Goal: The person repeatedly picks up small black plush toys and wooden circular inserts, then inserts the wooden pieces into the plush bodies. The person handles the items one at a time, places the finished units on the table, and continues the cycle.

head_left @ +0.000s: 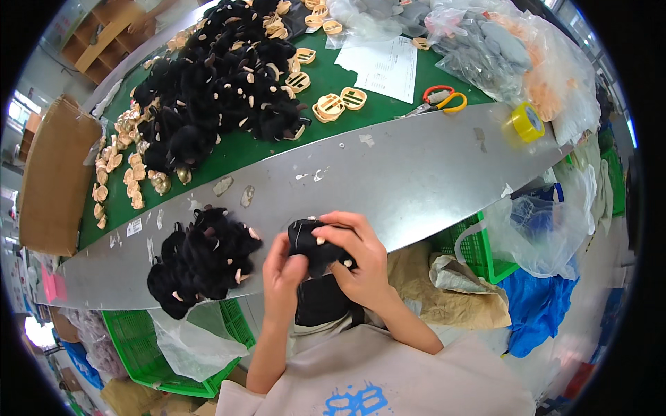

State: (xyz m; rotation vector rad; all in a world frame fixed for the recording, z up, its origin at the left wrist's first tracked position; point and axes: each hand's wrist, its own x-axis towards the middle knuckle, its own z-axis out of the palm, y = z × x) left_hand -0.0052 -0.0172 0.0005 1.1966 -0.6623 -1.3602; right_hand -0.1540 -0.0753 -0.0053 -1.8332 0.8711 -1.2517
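Head view: my left hand [283, 267] and right hand [361, 260] both close their grip on one small black plush toy [316, 248], held just above the near edge of the grey bench [416, 173]. It looks soft, light and squashy; best pinched by the body, not the tan bits. Small black toy pile [201, 260] lies just left; scissors [438, 100] and yellow tape roll [527, 123] sit well apart.

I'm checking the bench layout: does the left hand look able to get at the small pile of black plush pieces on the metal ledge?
Probably yes. The small black plush pile lies just beside the left hand on the metal ledge, nothing between them. But both hands hold a black plush piece, so it must let go first.
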